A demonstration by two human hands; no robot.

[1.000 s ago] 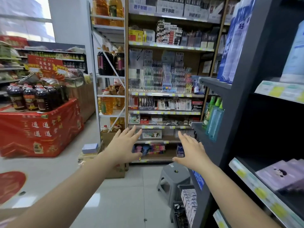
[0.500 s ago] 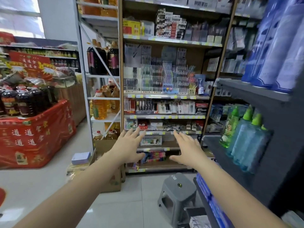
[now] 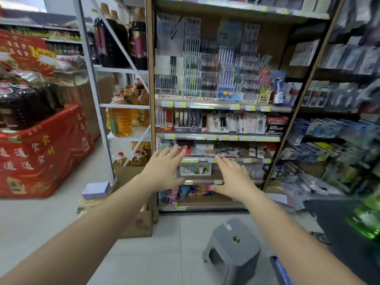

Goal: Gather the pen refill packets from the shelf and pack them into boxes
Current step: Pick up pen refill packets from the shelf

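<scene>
The pen refill packets (image 3: 232, 124) stood upright in a tight row on a middle shelf (image 3: 218, 138) of the wooden stationery rack, boxed goods at either end and clear tubs of pens on the tier above. Both hands reached toward the rack with nothing in them: the left hand (image 3: 164, 169) with fingers spread flat, the right hand (image 3: 234, 177) likewise splayed. A grey plastic stool (image 3: 232, 246) stood on the tiled floor between person and rack. Amber oil bottles (image 3: 121, 120) filled the metal shelving left of it.
</scene>
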